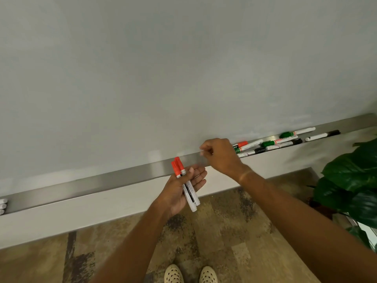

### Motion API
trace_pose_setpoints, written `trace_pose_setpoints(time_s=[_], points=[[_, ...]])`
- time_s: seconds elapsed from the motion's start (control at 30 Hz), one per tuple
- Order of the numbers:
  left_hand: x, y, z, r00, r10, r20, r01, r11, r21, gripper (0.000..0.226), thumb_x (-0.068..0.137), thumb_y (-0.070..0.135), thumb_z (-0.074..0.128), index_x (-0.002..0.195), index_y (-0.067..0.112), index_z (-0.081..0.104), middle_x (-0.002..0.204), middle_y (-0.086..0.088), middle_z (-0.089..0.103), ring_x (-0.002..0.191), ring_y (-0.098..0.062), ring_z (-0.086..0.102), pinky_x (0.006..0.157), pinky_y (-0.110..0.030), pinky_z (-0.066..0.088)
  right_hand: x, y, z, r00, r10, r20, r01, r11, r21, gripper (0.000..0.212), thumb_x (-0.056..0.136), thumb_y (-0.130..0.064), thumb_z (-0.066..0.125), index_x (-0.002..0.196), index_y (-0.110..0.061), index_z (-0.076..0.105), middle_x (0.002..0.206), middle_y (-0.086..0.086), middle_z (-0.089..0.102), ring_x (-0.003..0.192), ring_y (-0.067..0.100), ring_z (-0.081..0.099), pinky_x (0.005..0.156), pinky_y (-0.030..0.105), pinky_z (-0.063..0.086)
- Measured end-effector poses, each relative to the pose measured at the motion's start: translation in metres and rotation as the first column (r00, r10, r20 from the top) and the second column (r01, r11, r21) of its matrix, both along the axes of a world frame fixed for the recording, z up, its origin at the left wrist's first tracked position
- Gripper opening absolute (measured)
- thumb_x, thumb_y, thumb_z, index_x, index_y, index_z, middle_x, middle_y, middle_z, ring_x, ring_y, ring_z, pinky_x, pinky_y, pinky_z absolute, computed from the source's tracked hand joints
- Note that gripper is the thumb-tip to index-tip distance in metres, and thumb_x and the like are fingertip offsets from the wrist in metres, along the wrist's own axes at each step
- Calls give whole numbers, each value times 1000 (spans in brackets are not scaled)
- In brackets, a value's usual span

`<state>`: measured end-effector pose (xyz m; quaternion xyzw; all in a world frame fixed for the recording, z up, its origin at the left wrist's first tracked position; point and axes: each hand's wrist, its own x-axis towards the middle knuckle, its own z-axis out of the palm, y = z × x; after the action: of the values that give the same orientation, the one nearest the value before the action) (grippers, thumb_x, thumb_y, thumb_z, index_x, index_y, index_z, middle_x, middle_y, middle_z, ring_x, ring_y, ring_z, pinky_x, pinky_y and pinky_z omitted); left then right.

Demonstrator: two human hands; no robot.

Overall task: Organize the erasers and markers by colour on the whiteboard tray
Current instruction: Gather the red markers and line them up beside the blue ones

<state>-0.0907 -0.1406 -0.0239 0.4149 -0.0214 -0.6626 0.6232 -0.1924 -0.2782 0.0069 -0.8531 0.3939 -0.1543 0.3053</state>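
My left hand [179, 190] is below the steel whiteboard tray [114, 178] and holds two white markers with orange-red caps [188, 186], caps up. My right hand [220, 156] hovers over the tray's middle with its fingers curled, and nothing shows in them. To its right, a loose pile of markers lies in the tray: one orange-red-capped marker [241, 144], green-capped markers [274, 142], black-capped markers [293, 142]. A further black-capped marker [322, 135] lies farther right. No eraser is visible.
Three white marker ends [3, 206] poke in at the tray's far left edge. A large green leafy plant [350, 180] stands at the right. Patterned carpet [224, 231] and my two shoes [190, 274] are below. The whiteboard [163, 68] fills the top.
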Motion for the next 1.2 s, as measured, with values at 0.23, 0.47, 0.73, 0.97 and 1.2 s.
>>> trace_pose_setpoints(time_s=[0.23,0.47,0.73,0.97,1.2], points=[[-3,-3,-10,1000,5,-21,-4,999,32,39,95,11,52,131,-2,52,132,-18,61,119,-30,61,105,-42,45,-24,-24,-20,834,50,-550,-270,905,-328,25,88,-9,59,111,-14,65,108,8,67,98,27,62,84,37,54],[-3,-2,-7,999,33,-12,-32,999,40,56,79,16,63,131,-3,52,130,-19,62,118,-31,62,100,-39,50,-16,-24,-22,754,102,-649,-421,834,-358,19,90,-12,59,108,-14,64,108,6,66,97,24,62,85,36,54],[1,-1,-13,993,102,-58,-98,993,60,36,96,12,50,129,-2,54,128,-20,63,117,-31,63,98,-39,50,-12,-16,-12,942,164,-292,-282,859,-428,28,81,1,60,105,-11,63,98,8,67,89,28,62,71,38,54],[-5,-2,-9,990,127,-68,-123,990,61,50,82,21,60,127,-3,56,126,-20,65,116,-31,64,96,-38,53,-14,6,28,913,13,408,30,995,-97,26,86,-9,68,111,-15,67,98,0,65,84,6,63,77,14,52],[-7,-3,1,957,248,-148,-255,967,-28,44,82,18,60,120,-4,58,122,-23,66,111,-31,66,96,-40,52,-26,49,9,758,-427,493,165,857,489,12,76,-15,79,83,-14,68,77,2,69,72,13,66,65,22,53]])
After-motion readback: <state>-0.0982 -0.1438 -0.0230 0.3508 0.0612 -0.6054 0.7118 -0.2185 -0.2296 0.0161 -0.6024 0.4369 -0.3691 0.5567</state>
